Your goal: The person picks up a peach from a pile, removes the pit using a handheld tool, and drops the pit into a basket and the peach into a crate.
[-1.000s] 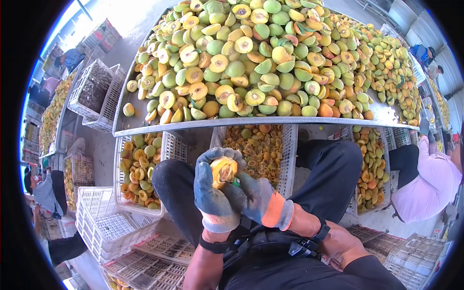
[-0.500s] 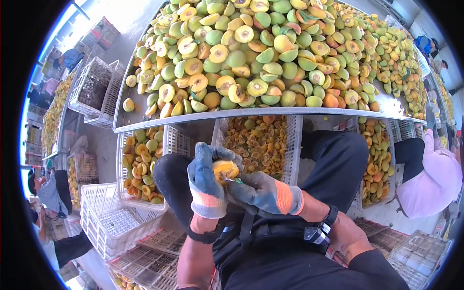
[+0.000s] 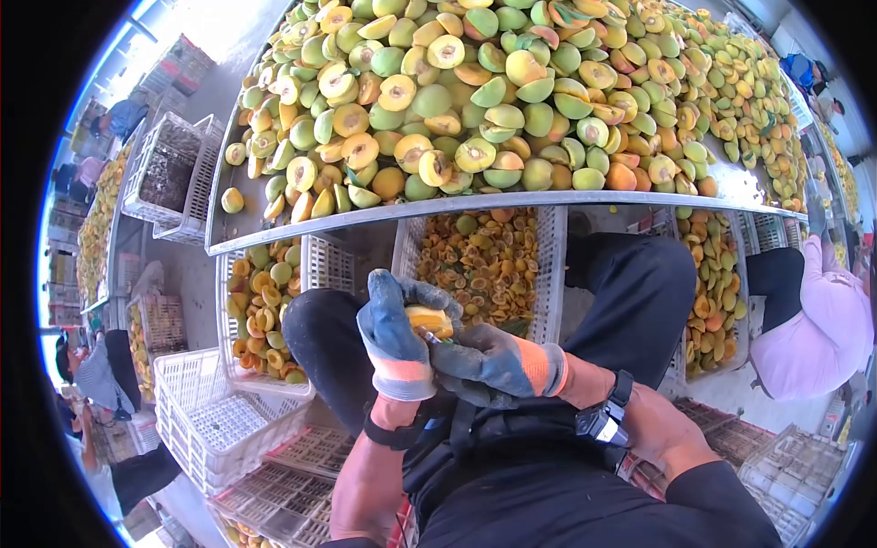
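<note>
In the head view, the gloved left hand (image 3: 389, 331) had its fingers curled round a yellow fruit (image 3: 427, 320), snug between thumb and fingertips. The right hand (image 3: 493, 358) was closed on a small tool (image 3: 433, 337), mostly hidden, just beside the fruit. Beyond the fingers sat a crate (image 3: 551, 274) of fruit halves.

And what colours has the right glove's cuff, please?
The right glove cuff is orange with a grey edge, clearest in the head view.
</note>
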Motion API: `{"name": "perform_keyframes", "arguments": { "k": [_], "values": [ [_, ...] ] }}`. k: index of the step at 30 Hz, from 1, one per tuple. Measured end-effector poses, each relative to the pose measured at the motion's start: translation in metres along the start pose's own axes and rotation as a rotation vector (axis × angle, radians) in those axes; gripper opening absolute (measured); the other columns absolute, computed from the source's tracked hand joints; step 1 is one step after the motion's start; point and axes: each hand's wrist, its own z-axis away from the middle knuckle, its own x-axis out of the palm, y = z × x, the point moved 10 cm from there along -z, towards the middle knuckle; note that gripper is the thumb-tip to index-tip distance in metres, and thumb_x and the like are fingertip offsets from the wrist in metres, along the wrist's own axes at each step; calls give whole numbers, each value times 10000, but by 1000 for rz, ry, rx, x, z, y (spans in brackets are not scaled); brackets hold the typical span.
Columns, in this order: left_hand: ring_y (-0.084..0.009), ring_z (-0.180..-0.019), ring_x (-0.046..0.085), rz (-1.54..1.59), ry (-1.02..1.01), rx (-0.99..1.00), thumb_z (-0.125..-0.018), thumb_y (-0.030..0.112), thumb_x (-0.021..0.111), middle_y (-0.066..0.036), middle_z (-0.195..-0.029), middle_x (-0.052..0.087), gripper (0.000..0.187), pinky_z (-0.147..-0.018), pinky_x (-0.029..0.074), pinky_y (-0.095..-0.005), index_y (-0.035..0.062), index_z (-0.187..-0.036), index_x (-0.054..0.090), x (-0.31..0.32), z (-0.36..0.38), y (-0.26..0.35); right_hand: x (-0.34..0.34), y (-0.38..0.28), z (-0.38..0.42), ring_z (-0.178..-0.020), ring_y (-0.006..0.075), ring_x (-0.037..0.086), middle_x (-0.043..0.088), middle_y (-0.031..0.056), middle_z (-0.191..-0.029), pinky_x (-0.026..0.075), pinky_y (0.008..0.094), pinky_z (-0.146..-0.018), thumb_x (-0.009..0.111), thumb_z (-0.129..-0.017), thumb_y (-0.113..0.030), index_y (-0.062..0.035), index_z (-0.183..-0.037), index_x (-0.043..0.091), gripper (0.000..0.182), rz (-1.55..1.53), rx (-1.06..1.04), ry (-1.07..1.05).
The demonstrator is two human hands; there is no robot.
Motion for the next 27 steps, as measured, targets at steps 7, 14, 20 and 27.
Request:
{"name": "perform_keyframes", "arguments": {
  "k": [7,14,20,27],
  "values": [
    [-175,-608,646,-189,-48,96,-1086,503,328,-113,-668,688,714,-631,519,-289,-23,-748,670,3,-4,2,-9,9,3,-498,61,493,564,-46,-650,350,245,-436,634,-975,-536,-98,-877,666,450,26,85,4],
    [-172,-610,642,-362,-34,275,-1088,515,298,-107,-656,683,740,-631,512,-288,-21,-733,666,3,3,3,-9,-11,5,-493,69,495,554,-40,-638,347,238,-426,628,-957,-584,-109,-848,646,487,304,50,-99],
    [-157,-591,620,-246,-87,19,-1075,553,308,-94,-646,678,760,-619,494,-275,-12,-725,676,5,-7,-20,-19,6,6,-492,69,494,539,-44,-625,359,229,-420,638,-949,-585,-113,-856,651,482,228,194,-95],
    [-144,-585,614,-231,-214,-91,-1069,562,345,-84,-641,677,746,-599,481,-260,-2,-712,679,7,-21,-44,-28,32,5,-512,52,521,612,-40,-771,376,216,-408,661,-966,-495,-121,-969,665,374,-99,344,-119]
  ]
}}
